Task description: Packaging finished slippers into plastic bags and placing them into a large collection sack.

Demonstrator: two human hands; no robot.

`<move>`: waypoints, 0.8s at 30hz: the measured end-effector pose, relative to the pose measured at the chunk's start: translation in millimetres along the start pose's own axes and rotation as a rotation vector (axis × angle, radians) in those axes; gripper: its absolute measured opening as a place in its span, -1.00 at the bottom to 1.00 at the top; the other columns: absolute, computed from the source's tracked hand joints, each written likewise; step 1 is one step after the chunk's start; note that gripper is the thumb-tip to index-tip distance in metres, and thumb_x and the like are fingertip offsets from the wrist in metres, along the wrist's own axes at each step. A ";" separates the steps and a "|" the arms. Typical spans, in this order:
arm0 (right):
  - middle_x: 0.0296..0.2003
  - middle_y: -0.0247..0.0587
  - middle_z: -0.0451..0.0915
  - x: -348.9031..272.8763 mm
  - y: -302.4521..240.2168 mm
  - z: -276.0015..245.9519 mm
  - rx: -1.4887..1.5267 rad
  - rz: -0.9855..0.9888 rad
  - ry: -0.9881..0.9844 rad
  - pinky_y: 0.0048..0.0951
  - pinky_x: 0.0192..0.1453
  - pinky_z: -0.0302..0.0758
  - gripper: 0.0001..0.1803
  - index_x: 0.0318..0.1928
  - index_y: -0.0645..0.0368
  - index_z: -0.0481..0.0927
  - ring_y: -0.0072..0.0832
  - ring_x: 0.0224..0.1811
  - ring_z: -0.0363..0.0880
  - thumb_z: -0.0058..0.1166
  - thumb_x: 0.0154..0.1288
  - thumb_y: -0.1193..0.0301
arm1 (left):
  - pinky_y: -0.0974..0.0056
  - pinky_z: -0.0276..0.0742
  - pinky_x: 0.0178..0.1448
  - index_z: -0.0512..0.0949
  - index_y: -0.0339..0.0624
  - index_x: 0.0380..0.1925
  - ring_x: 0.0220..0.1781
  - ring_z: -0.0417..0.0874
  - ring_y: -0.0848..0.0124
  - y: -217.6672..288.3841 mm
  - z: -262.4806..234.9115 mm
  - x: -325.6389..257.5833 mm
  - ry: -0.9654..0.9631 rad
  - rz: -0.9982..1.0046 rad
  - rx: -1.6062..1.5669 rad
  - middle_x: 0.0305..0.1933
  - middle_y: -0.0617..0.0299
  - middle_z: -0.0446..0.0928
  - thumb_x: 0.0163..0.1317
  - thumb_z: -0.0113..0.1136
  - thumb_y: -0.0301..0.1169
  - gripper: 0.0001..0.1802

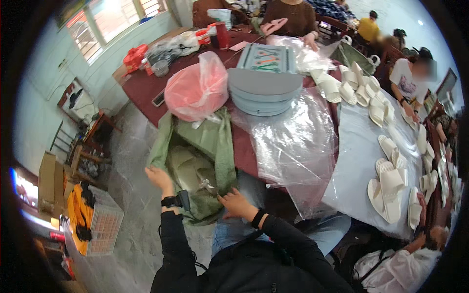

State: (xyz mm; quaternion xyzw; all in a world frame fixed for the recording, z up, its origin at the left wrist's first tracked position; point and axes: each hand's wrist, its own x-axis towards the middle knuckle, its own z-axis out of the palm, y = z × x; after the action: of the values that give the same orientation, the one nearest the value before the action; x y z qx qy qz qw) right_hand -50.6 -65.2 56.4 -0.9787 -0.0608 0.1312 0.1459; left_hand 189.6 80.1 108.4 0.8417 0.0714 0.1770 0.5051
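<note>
Just off the near edge of the maroon-covered table [142, 95], green sack [224, 151] sits mouth up by the person's knees, between both hands. Pale contents [185, 165] show inside, shape unclear, plus a shiny clear scrap [207, 185]. Left hand [160, 180] at the sack's left edge, fingers curled there; cannot tell how firmly they grip. Right hand [237, 203] at the near right edge, fingers half bent toward the cloth; pinch or plain touch, cannot tell. Behind the sack, on the table: pink-filled plastic bag [193, 90], touching or nearly touching a stack of grey-blue folding tables [264, 83]. Clear plastic sheeting [295, 141] drapes over the near edge. White slippers [389, 188] lie to the right on a grey cover [349, 171]. Across the table, a co-worker [293, 17] holds a pink slipper [273, 27].
</note>
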 end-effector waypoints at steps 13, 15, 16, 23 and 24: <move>-0.43 -0.17 0.58 -91.6 8.7 -55.0 0.182 0.164 0.376 -0.19 -0.18 0.45 -0.73 -0.33 0.17 0.53 -0.17 -0.28 0.58 0.16 0.07 0.23 | -0.05 0.10 0.33 0.38 -0.16 0.11 0.29 0.21 -0.04 84.1 65.1 -120.1 -0.718 0.853 0.021 0.26 -0.13 0.20 0.17 0.07 -0.45 -0.55; -0.38 -0.05 0.59 -133.0 22.5 -81.0 0.415 0.232 0.630 -0.11 -0.17 0.47 -0.70 -0.27 0.20 0.56 -0.11 -0.25 0.58 0.12 0.08 0.24 | -0.08 0.05 0.35 0.43 -0.07 0.11 0.32 0.17 -0.09 113.4 62.2 -169.7 -0.865 1.003 -0.032 0.29 -0.14 0.18 0.16 0.08 -0.44 -0.55; -0.36 -0.02 0.59 -154.5 31.8 -96.8 0.454 0.320 0.780 -0.14 -0.19 0.48 -0.70 -0.20 0.18 0.58 -0.09 -0.26 0.57 0.13 0.10 0.26 | -0.10 0.04 0.35 0.44 -0.03 0.11 0.32 0.15 -0.11 122.9 60.7 -188.6 -0.931 1.102 -0.055 0.30 -0.15 0.17 0.15 0.10 -0.44 -0.54; -0.01 0.01 0.40 -333.8 147.1 -75.2 0.193 1.198 1.926 -0.33 0.11 0.32 -0.52 0.14 0.31 0.36 -0.27 0.02 0.38 0.09 0.24 0.41 | -0.21 -0.02 0.36 0.46 0.19 0.13 0.36 0.11 -0.12 120.9 77.4 -273.5 -1.093 1.408 -0.055 0.36 -0.02 0.15 0.14 0.17 -0.25 -0.51; 0.04 0.07 0.35 -358.7 163.4 -69.4 0.058 1.274 1.987 -0.31 0.14 0.30 -0.48 0.17 0.32 0.32 -0.22 0.04 0.35 0.09 0.25 0.39 | -0.21 -0.02 0.36 0.46 0.19 0.13 0.36 0.11 -0.12 113.6 81.3 -276.3 -1.095 1.410 -0.058 0.36 -0.02 0.15 0.14 0.17 -0.25 -0.51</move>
State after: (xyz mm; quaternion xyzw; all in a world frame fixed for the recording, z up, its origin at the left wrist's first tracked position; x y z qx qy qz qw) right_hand -362.0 -295.6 157.0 -0.5015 0.5816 -0.6378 0.0595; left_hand -43.1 -124.1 110.8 0.6433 -0.7186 0.0216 0.2632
